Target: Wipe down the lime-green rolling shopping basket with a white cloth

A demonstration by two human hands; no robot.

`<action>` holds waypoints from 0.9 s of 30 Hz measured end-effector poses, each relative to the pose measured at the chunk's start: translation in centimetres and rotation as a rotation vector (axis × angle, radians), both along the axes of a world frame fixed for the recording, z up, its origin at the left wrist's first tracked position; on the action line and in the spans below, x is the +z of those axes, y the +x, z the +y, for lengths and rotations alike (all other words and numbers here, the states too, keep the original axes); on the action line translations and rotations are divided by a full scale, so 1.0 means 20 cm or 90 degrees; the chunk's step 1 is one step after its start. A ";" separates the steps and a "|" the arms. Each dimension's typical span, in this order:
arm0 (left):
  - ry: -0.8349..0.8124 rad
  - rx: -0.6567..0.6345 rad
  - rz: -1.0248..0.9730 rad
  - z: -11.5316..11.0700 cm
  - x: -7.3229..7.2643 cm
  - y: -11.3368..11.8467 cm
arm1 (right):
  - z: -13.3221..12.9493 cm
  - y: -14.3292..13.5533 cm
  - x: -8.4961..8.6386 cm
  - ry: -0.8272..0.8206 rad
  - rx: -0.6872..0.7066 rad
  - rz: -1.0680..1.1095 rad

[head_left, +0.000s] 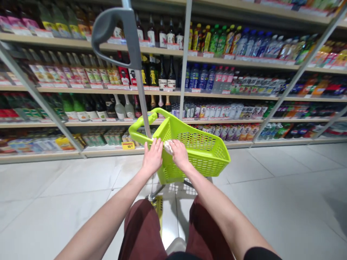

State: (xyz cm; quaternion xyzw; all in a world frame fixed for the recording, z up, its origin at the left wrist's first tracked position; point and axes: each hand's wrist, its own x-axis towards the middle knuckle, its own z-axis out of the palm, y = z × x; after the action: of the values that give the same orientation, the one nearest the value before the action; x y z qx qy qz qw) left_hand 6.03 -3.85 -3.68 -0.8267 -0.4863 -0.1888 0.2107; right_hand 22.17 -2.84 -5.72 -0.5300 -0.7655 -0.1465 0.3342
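A bright green shopping basket cart (208, 164) with perforated sides stands in front of me. My left hand (153, 156) rests on its near edge close to the green handle (137, 131), fingers extended, holding nothing. Just to the right, my right hand (178, 153) is closed on a crumpled white cloth (168, 147), pressed against the basket's near rim. A grey metal pole (142, 99) with a dark grey loop grip (132, 39) rises behind the handle. Through its perforated walls, no goods can be made out inside the basket.
Shelves (130, 92) of bottles and cartons span the background behind the cart. A yellow price tag (128, 145) hangs at the lowest shelf. Pale tiles (81, 184) cover the floor, and a yellow floor marking (159, 207) lies between my knees.
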 end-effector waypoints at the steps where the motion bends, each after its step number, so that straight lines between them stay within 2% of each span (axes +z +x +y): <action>1: -0.001 -0.004 0.007 0.01 0.00 0.00 | -0.03 0.09 -0.03 -0.007 -0.026 0.009; 4: 0.000 -0.007 0.013 0.01 0.00 0.02 | -0.11 0.31 -0.12 -0.020 -0.128 0.063; 6: -0.002 -0.017 0.016 0.00 0.00 0.06 | -0.14 0.35 -0.14 -0.025 -0.167 0.090; 12: -0.023 -0.053 0.038 -0.01 -0.04 0.22 | -0.09 0.10 -0.11 -0.017 -0.087 0.043; 14: -0.020 -0.059 0.041 -0.01 -0.06 0.23 | -0.08 0.10 -0.11 -0.015 -0.062 0.030; 17: -0.015 -0.066 0.045 -0.01 -0.06 0.20 | -0.12 0.27 -0.15 -0.031 -0.060 0.023; 20: -0.017 -0.068 0.044 -0.01 -0.04 0.19 | -0.19 0.51 -0.20 -0.042 -0.147 0.057; 22: -0.017 -0.066 0.037 -0.02 -0.04 0.21 | -0.23 0.61 -0.22 -0.032 -0.217 0.090; 24: -0.022 -0.080 0.039 -0.03 -0.04 0.27 | -0.24 0.60 -0.21 -0.024 -0.247 0.111; 27: -0.056 -0.112 0.063 -0.05 -0.06 0.36 | -0.22 0.44 -0.18 -0.020 -0.201 0.104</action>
State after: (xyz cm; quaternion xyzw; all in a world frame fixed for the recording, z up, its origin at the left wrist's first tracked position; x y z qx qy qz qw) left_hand 13.28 -4.89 -4.80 -0.8830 -0.4084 -0.1439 0.1809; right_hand 31.01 -7.22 -9.37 -0.6588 -0.6452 -0.1415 0.3601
